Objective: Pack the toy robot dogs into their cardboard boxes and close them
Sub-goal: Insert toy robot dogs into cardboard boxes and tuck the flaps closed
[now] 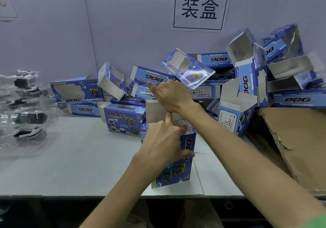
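A blue "DOG" cardboard box [178, 167] stands upright on the white table [79, 166] near its front edge. My left hand [164, 144] grips the box's upper part, thumb on the top rim and index finger pointing up against the grey top flap [152, 110]. My right hand [173, 96] comes over from the right and holds that raised flap, fingers curled behind it and thumb sticking out to the left. What is inside the box is hidden. Toy robot dogs in clear plastic shells [26, 104] are stacked at the far left.
A loose pile of blue boxes [123, 118], several with open ends, fills the back and right against the lilac wall. A torn brown carton [291, 148] lies at the right. A sign with printed characters [200, 8] hangs on the wall. The table's front edge [70, 195] is close.
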Action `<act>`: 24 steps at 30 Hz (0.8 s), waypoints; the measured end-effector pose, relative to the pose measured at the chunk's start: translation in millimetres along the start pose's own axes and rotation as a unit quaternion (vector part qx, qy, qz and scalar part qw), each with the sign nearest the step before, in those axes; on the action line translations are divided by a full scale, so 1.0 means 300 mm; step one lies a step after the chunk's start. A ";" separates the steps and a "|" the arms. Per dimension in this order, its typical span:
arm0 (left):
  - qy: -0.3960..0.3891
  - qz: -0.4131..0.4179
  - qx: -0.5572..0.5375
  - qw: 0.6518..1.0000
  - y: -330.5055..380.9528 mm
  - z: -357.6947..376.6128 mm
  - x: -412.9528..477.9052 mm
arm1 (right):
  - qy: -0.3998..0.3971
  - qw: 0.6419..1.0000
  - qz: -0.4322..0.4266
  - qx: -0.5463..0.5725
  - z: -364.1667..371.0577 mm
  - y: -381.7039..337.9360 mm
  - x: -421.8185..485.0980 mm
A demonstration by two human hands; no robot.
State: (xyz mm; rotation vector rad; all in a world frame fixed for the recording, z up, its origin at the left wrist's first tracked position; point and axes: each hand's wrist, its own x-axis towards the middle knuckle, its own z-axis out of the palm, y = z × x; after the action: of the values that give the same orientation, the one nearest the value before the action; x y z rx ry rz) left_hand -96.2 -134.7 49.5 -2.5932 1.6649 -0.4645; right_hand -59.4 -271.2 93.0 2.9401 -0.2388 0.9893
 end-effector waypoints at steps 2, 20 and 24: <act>-0.001 0.001 0.006 1.000 -0.003 0.003 0.002 | -0.015 1.000 -0.009 -0.002 -0.009 -0.001 0.013; 0.124 -0.030 -0.038 0.991 0.023 0.091 -0.046 | -0.355 0.891 0.001 0.283 -0.066 0.003 -0.248; 0.166 0.005 -0.080 0.983 0.007 0.102 -0.057 | -0.348 0.876 -0.017 0.334 -0.097 0.034 -0.247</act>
State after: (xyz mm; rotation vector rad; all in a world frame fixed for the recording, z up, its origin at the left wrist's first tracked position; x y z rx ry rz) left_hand -96.5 -124.4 15.9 -2.7414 1.8802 -0.8377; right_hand -136.6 -269.1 71.2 3.7940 0.1984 -0.1017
